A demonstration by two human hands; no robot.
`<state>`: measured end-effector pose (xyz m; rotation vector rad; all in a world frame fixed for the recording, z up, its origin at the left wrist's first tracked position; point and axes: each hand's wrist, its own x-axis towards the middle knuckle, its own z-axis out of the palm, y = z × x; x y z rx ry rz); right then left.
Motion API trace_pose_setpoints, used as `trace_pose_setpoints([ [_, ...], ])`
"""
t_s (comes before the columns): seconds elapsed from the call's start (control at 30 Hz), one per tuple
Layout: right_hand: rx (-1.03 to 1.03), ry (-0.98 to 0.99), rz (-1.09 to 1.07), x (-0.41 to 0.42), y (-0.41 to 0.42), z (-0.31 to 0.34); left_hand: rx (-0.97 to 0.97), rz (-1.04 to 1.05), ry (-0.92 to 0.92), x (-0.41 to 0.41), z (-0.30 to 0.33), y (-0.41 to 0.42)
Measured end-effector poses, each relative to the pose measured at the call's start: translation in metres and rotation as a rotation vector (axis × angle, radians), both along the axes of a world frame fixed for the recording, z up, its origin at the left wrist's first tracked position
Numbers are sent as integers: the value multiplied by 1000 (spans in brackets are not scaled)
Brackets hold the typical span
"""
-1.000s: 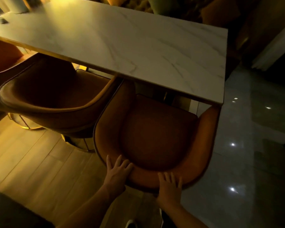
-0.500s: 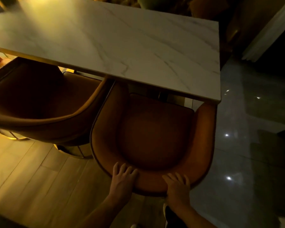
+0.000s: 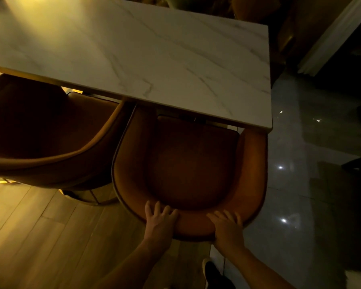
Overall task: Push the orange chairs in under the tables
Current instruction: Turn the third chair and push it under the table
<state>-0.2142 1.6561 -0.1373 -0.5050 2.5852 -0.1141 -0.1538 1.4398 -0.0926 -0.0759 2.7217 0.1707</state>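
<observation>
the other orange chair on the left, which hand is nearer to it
Left. The left hand rests on the near chair's backrest on the side toward the other orange chair; the right hand rests farther along.

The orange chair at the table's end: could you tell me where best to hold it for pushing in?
Grip the padded top rim of the orange chair's curved backrest from behind, hands spread apart as the left hand and right hand are. The open seat faces the marble table.

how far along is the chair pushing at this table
Done: the neighbouring orange chair on the left already has its seat front under the marble table. In hand: left hand and right hand press the backrest of the near orange chair, its front edge just under the tabletop. Left: most of that seat is exposed.
</observation>
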Motion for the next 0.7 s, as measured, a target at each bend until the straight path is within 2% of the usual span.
trace_pose_setpoints([
  [0.37,24,38,-26,5,2,-6,28,51,-43,6,-9,1],
  [0.47,41,47,1,6,2,-12,30,34,-33,4,-11,2],
  [0.57,46,96,4,4,4,-19,-1,-16,-104,2,-15,-2],
  [0.7,61,53,20,0,0,-5,-18,-28,-67,-2,-12,-2],
])
